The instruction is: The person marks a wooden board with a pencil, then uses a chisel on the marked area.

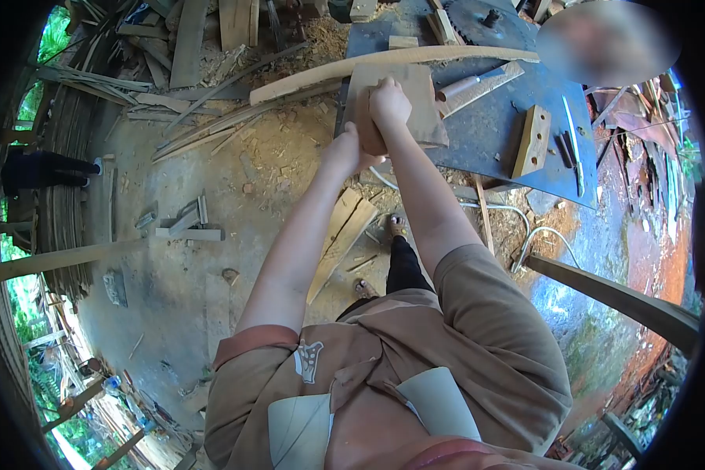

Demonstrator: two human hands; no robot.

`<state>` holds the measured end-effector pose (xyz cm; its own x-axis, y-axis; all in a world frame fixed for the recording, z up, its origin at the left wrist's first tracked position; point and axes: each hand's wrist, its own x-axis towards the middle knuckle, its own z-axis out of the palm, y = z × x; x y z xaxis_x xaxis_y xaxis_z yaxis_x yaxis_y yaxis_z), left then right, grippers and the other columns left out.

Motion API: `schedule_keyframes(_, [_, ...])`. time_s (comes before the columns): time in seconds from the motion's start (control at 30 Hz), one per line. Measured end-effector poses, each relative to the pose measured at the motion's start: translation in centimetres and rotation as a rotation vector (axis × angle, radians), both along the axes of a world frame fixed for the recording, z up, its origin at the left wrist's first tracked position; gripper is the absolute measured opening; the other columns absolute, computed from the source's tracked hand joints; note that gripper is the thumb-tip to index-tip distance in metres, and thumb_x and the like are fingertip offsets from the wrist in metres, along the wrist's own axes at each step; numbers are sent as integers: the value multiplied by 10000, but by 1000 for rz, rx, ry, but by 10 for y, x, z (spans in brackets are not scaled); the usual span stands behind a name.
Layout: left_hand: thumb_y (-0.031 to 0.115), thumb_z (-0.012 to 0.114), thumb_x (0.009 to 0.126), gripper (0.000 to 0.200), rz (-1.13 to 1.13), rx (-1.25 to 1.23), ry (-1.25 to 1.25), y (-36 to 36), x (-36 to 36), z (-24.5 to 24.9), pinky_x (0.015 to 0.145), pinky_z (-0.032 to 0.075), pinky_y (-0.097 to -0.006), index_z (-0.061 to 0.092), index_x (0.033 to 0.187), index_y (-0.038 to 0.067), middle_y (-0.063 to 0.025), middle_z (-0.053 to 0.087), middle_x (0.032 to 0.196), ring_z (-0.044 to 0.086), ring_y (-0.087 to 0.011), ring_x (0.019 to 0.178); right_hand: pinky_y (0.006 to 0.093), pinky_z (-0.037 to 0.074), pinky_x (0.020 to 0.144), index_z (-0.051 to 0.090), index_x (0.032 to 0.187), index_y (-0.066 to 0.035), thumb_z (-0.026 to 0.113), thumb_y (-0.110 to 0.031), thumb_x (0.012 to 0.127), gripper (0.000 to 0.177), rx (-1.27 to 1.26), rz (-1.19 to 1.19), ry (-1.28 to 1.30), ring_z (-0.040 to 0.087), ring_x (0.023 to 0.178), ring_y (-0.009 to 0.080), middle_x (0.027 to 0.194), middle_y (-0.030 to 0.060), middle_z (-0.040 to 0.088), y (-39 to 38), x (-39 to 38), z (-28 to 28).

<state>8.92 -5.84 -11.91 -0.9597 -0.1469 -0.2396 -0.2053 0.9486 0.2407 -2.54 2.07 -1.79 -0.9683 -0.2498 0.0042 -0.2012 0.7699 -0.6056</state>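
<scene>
A flat, squarish wooden board (417, 98) lies on the dark metal table. Along its left part is a narrow reddish-brown piece (366, 117), whose kind I cannot tell. My right hand (390, 103) is closed in a fist over this piece, knuckles toward the far side. At the near left edge my left hand (345, 150) is closed around the board, thumb up along its side and fingers partly hidden beneath. Just beyond the board, a long curved wooden strip (399, 57) runs across the table.
The metal table (478, 149) bears a round saw blade (486, 23), a wooden-handled chisel (458, 88), and a wooden block with holes (533, 141). Planks (341, 235) and shavings cover the floor near my feet. A pale cable (525, 227) loops at right. Another person (47, 171) stands far left.
</scene>
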Motion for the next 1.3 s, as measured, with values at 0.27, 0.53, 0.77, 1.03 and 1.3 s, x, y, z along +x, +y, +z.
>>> schedule_keyframes(0.27, [361, 476, 821, 279, -25, -165, 16, 5, -20, 19, 584, 407, -319, 492, 968, 124, -39, 600, 912, 585, -227, 773, 427, 453, 754, 536, 982, -74, 338, -291, 876, 312, 54, 35, 3, 576, 900, 324, 1043, 142, 567, -15, -19, 3])
schedule_keyframes(0.53, [378, 688, 594, 689, 444, 258, -31, -26, -84, 129, 819, 446, -361, 425, 1052, -65, -239, 574, 1011, 549, -345, 978, 443, 434, 769, 533, 1004, -73, 393, -281, 844, 297, 9, 65, -9, 587, 912, 291, 1038, 119, 573, -74, -99, -4])
schedule_keyframes(0.77, [376, 714, 580, 730, 419, 332, -10, -41, -109, 129, 804, 451, -356, 407, 1045, -95, -232, 582, 994, 560, -324, 972, 449, 429, 769, 535, 1003, -76, 390, -284, 853, 294, 4, 91, -20, 588, 912, 292, 1040, 107, 575, -93, -129, -10])
schedule_keyframes(1.03, [367, 595, 727, 470, 322, 293, 82, -15, -45, 87, 704, 462, -358, 460, 994, 4, -162, 588, 995, 586, -297, 891, 445, 453, 735, 532, 979, -79, 367, -277, 861, 283, 55, 63, 12, 588, 870, 317, 1032, 128, 573, -51, -54, 6])
schedule_keyframes(1.3, [290, 373, 871, 219, -146, -268, 128, -20, 8, -67, 535, 387, -306, 482, 1023, 175, -60, 578, 951, 584, -241, 771, 449, 412, 771, 523, 998, -92, 383, -261, 845, 268, 52, 14, -51, 590, 902, 281, 1054, 99, 566, -11, 18, 6])
